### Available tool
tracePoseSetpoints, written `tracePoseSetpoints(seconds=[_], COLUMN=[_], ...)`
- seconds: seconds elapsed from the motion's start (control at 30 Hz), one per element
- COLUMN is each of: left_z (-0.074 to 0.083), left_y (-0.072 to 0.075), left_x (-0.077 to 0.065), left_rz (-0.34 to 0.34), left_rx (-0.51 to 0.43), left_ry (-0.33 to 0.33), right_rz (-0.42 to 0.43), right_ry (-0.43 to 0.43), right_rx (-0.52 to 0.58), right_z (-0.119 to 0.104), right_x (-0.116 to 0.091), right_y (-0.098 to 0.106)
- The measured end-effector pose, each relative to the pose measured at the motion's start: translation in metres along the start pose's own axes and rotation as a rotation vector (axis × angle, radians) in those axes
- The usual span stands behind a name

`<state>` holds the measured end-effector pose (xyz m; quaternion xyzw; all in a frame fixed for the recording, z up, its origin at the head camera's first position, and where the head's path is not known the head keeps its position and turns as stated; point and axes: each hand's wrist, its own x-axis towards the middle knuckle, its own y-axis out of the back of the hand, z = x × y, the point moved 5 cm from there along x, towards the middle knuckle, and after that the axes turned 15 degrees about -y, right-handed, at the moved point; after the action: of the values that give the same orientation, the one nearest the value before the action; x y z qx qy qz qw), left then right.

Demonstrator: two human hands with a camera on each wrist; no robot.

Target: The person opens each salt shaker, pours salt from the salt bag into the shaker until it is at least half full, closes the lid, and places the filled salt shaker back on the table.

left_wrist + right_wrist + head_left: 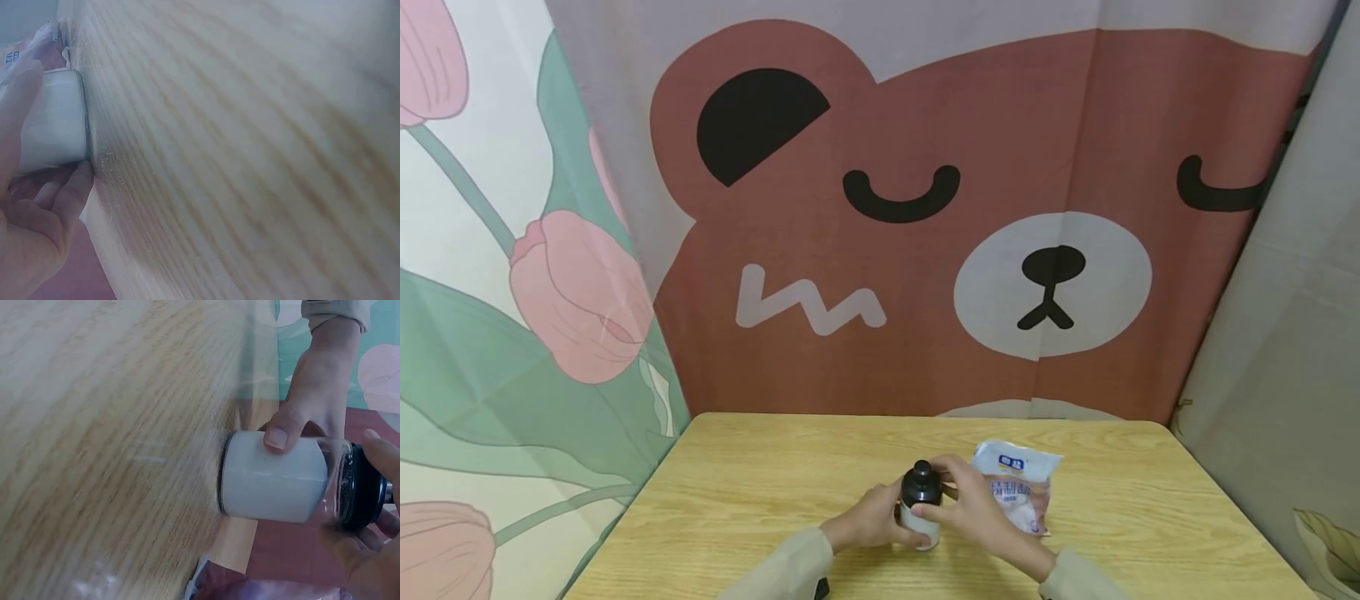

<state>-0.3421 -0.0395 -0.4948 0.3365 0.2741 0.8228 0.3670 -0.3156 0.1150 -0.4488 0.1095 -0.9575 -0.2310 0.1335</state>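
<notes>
A clear jar filled most of the way with white contents stands on the wooden table, topped by a black lid with a round knob. My left hand grips the jar's body; in the left wrist view its thumb and fingers lie on both sides of the jar, low near its base. My right hand holds the lid by its sides, as the lid between thumb and fingers shows in the right wrist view. The level of white in the jar slants below the lid.
A white and pink printed plastic bag lies right behind my right hand. The wooden table ends at a hanging cloth with a bear print. A flower-printed cloth hangs at the left.
</notes>
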Motion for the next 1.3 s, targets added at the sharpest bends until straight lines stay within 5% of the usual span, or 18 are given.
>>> tracePoseSetpoints(seconds=[0.23,0.4,0.9,1.13,1.3], left_z=[0.0019,0.0016,-0.0001,-0.0036,-0.0028], left_y=[-0.0004,-0.0005,-0.0001,-0.0023,-0.0022], left_x=[0.0016,0.0012,-0.0014,-0.0009,0.0007], left_rz=[0.004,0.013,0.025,0.016,0.013], left_rx=[0.005,0.001,0.012,-0.001,-0.001], left_ry=[-0.028,-0.028,-0.053,-0.037,-0.025], right_rz=[-0.212,-0.319,-0.221,-0.333,-0.339], right_ry=[-0.056,-0.016,-0.015,-0.032,-0.020], right_rx=[0.178,0.245,0.207,0.237,0.256], right_z=[0.0046,0.0067,0.0043,0.0087,0.0076], right_x=[0.0003,0.0028,0.0064,0.0047,0.0052], right_y=[0.0050,0.0083,0.0058,0.0079,0.0097])
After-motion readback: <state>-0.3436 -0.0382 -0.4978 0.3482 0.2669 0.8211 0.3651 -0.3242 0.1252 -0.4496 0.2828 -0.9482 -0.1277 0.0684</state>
